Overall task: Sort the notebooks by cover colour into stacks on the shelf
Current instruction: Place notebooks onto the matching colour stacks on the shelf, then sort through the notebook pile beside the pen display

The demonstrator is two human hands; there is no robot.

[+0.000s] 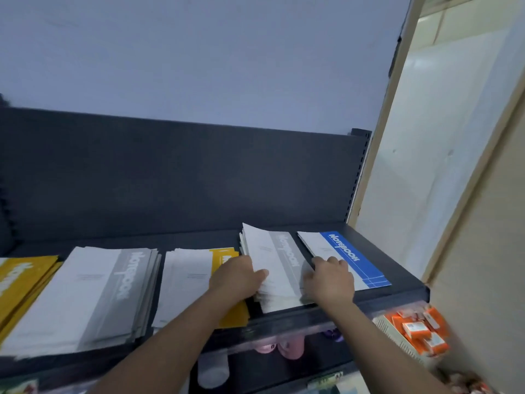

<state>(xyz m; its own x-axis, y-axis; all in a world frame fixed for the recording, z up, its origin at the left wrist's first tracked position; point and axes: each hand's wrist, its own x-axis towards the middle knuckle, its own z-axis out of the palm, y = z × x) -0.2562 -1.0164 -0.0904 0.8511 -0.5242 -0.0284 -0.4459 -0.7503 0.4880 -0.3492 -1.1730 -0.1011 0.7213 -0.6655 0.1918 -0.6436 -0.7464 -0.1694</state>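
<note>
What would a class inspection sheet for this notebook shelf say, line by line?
Surface: dark metal shelf, mostly covered.
Job's things: far-left yellow notebook stack; large grey notebook stack; yellow-striped stack; fanned grey stack between both hands; blue-striped notebook at right.
Clutter: orange boxes below.
Grippers: left hand and right hand grip the fanned stack.
Cables: nothing seen.
Surroundings: pale wall.

The single head view looks forward and down from close above the shelf (pixel 397 291) front edge.
</note>
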